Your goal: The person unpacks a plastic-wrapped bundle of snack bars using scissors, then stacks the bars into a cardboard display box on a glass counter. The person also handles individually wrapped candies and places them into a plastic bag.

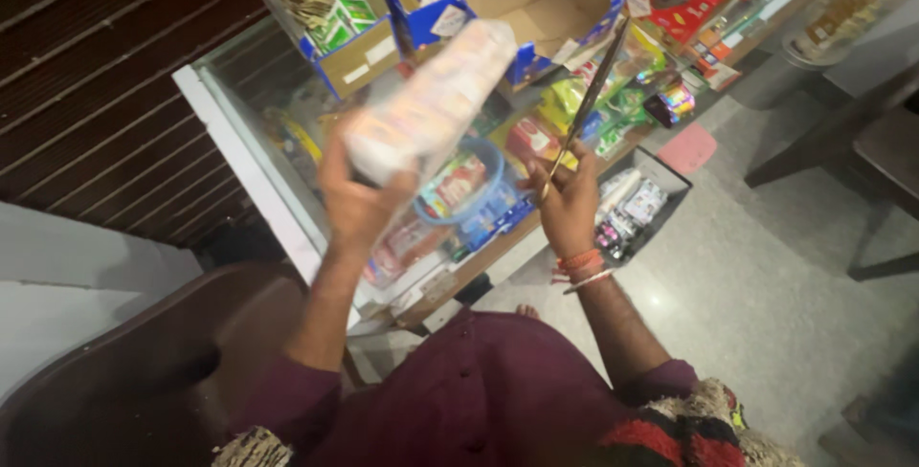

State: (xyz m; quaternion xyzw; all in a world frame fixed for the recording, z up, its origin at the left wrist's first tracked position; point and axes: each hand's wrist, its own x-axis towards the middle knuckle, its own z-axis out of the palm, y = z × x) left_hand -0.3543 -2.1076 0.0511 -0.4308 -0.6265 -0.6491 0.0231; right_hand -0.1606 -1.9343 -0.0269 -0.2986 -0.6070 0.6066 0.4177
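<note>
The left hand is gripping a long, pale, plastic-wrapped pack, blurred and tilted, holding it up over the glass counter. The right hand is clenching a thin dark blade just beside it.

The left hand holds a wrapped pack up over the counter, and the right hand, to its right, holds long scissors whose blades rise beside the pack. Beyond both hands, open cartons stand on the counter top, and a round basket shows between the hands. Right of the right hand, a tray of small packets sits lower down by the floor.
</note>
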